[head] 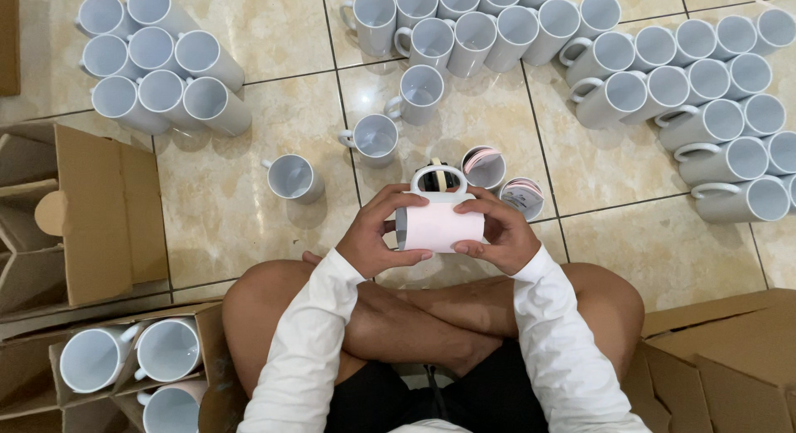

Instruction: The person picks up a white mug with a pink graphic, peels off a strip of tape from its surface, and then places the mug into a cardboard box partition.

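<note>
I sit cross-legged on a tiled floor and hold a white mug (pixel 438 222) on its side, handle pointing away from me. A pale pink sheet is wrapped around its body. My left hand (pixel 377 232) grips the mug's left end, thumb on top. My right hand (pixel 499 234) holds the right end, fingers curled over the sheet. Just beyond the mug lies a roll of tape (pixel 439 178), partly hidden by the handle. Two mugs with paper inside, one (pixel 483 167) and another (pixel 522 198), stand close behind my right hand.
Several white mugs stand in groups on the floor: far left (pixel 157 60), top middle (pixel 464 23), right (pixel 713 110). Single mugs (pixel 292 178), (pixel 373 139), (pixel 419 91) stand nearer. Open cardboard boxes sit left (pixel 91 217), lower left with mugs inside (pixel 133 358), and lower right (pixel 730 350).
</note>
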